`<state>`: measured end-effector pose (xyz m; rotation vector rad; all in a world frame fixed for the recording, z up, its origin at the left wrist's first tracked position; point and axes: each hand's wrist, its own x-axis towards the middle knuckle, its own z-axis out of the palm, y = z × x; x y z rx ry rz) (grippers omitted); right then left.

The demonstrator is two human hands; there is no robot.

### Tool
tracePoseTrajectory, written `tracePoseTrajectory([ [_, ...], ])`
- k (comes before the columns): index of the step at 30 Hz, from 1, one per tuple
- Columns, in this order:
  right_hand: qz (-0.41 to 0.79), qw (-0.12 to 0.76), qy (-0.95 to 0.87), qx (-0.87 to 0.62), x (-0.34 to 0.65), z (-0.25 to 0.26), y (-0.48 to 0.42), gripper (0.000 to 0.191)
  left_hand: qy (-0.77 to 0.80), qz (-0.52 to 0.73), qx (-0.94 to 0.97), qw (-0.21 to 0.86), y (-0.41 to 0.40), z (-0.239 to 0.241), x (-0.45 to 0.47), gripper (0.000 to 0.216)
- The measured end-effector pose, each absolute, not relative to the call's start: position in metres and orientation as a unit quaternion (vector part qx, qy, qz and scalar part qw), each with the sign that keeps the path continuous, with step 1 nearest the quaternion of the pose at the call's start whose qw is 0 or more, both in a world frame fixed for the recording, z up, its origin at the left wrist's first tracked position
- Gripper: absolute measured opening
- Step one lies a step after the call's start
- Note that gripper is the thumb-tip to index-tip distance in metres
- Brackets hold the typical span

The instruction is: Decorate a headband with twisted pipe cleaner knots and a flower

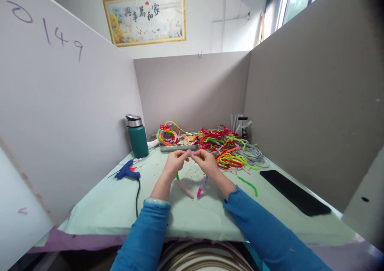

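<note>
Above the middle of the table, my left hand [177,161] and my right hand [205,161] meet, fingertips closed from both sides on a small pink-purple fuzzy piece [190,152] that looks like pipe cleaner. My fingers cover much of it. Under my left wrist a pink pipe cleaner end [186,190] with a green part shows. A purple pipe cleaner end [202,188] with a bright pink tip shows beside my right wrist. Whether these two ends join the held piece is hidden by my hands.
Behind my hands are a tray [177,147] of small pieces and a heap of colourful pipe cleaners [222,145]. To the left stand a green bottle [138,139] and a blue glue gun [127,171] with its cord. On the right lie a green pipe cleaner [248,186] and a black slab [294,192].
</note>
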<state>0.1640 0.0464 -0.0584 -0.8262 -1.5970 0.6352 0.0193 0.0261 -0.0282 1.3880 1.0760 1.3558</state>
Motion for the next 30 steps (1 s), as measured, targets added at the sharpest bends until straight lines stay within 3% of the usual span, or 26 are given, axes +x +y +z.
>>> tracePoseTrajectory([
  [20,0.298,0.582,-0.674,-0.343,0.162,-0.058,0.045,0.025,0.434,0.549,0.566,0.437,0.027,-0.032,0.02,0.037],
  [26,0.43,0.552,-0.651,-0.292,0.164,-0.056,0.05,0.036,0.415,0.589,0.536,0.44,0.012,-0.011,0.002,0.037],
  [30,0.37,0.482,-0.7,-0.375,0.135,-0.054,0.058,0.034,0.399,0.665,0.499,0.387,-0.009,0.013,-0.057,0.034],
])
